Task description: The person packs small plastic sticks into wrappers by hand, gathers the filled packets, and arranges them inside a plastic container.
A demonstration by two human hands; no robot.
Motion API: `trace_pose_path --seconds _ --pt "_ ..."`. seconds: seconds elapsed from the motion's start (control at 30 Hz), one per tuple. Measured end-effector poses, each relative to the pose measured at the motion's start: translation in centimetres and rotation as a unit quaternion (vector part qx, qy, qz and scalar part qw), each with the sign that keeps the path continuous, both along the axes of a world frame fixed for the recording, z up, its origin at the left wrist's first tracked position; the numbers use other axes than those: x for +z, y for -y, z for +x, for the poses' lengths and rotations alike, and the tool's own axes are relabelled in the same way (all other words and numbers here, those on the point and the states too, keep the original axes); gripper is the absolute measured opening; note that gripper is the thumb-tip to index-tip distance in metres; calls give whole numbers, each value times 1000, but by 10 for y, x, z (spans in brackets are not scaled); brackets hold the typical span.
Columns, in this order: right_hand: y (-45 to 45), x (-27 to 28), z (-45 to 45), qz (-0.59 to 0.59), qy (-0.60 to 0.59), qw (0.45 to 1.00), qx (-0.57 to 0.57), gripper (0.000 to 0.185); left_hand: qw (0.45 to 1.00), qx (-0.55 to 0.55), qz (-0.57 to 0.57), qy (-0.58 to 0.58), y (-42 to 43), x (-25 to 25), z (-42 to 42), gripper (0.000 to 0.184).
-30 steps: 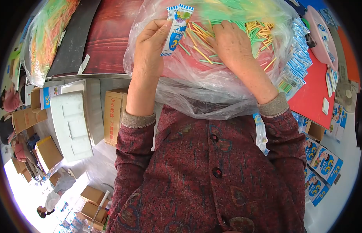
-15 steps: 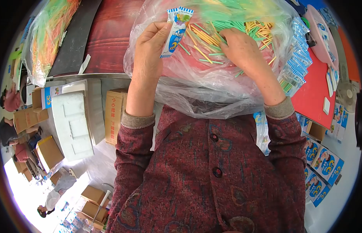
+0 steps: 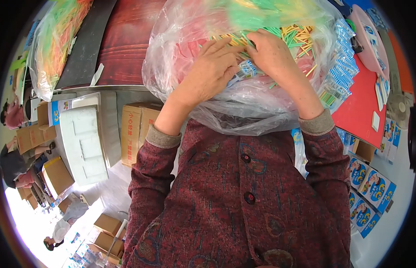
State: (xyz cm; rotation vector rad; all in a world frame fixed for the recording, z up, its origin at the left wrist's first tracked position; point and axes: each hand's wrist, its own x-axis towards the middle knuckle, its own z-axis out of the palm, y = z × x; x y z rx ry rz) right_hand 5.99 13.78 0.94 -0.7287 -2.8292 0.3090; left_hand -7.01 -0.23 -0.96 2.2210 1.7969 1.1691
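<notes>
A clear plastic bag (image 3: 165, 58) lies spread on the table with a pile of thin green and yellow sticks (image 3: 297, 38) in it. My left hand (image 3: 210, 71) is over the pile, closed on small blue-and-white packets (image 3: 247, 69) that show below its fingers. Right beside it, my right hand (image 3: 275, 56) has its fingers curled down onto the sticks, its fingertips partly hidden. The fingers of both hands nearly meet over the sticks.
A row of filled blue-and-white packets (image 3: 342, 62) lies along the right, beside a pink basin (image 3: 371, 49). Another bag of coloured sticks (image 3: 56, 44) is at the left. Cardboard boxes (image 3: 132, 129) and a white foam box (image 3: 85, 143) stand below; people are farther off.
My left hand has moved right and down with the packets, from above the bag's left side to beside my right hand. The right hand has shifted slightly left among the sticks.
</notes>
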Motion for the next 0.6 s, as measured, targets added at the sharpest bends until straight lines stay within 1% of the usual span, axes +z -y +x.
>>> trace_pose_path --seconds 0.03,0.1,0.23,0.3,0.33,0.4,0.43,0.5,0.6 --pt "0 0 1 0 1 1000 0 20 1000 0 0 1 0 0 -1 9" --pt "2 1 8 -53 -27 998 9 21 998 -7 -56 9 0 2 -1 10" --pt "4 13 16 -35 8 999 19 22 999 -16 -43 4 3 4 1 10" --pt "3 15 20 -42 -31 999 -2 25 999 -23 -22 27 6 0 1 8" --pt "4 16 20 -43 -30 999 -2 25 999 -22 -23 28 7 -2 2 8" --pt "7 17 21 12 18 999 -24 30 998 -13 6 63 8 -3 4 9" --pt "10 16 20 13 18 999 -25 30 998 -14 7 64 8 -3 4 9" --pt "18 11 17 74 28 997 -19 35 997 -11 -6 75 9 -4 3 10" --pt "17 13 14 73 51 996 7 36 997 -9 -4 81 11 -1 4 10"
